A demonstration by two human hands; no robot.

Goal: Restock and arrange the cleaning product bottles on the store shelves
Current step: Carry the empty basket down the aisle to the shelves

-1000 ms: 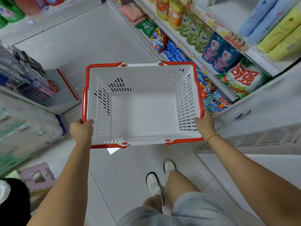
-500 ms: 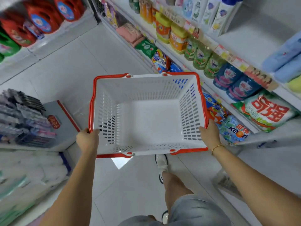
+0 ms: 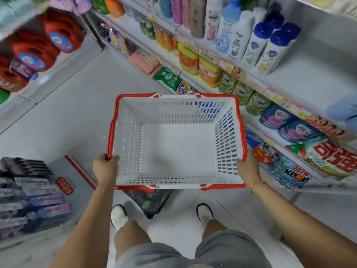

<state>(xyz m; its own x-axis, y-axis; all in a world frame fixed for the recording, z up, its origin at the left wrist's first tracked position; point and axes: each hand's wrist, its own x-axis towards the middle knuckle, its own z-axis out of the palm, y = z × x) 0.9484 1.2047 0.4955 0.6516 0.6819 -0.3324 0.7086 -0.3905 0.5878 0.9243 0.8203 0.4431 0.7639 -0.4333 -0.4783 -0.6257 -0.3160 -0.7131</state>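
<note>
We see a white basket point(image 3: 179, 110) with a red rim held out at about waist height over the tiled floor point(image 3: 81, 105) of a shop aisle. The left hand point(image 3: 105, 167) grips the near left corner, its fingers point(image 3: 114, 158) curled over the red rim. The right hand point(image 3: 248, 167) grips the right side close to the near corner, closed round the rim in the same way, with a gold bracelet point(image 3: 257, 183) on its wrist. The cleaning bottles stand on the shelves point(image 3: 309, 70) to our right. White bottles with blue caps point(image 3: 270, 45) are on the upper shelf, with yellow tubs point(image 3: 190, 59), green bottles point(image 3: 241, 91) and dark blue containers point(image 3: 276, 117) one shelf lower. Bags of washing powder point(image 3: 289, 171) lie on the bottom shelf, just beside the right hand. Across the aisle on our left, red jugs point(image 3: 32, 49) lie on another shelf. Below the basket we see two white shoes point(image 3: 118, 215) and, between them, a dark patterned bag point(image 3: 148, 200) on the floor.
</note>
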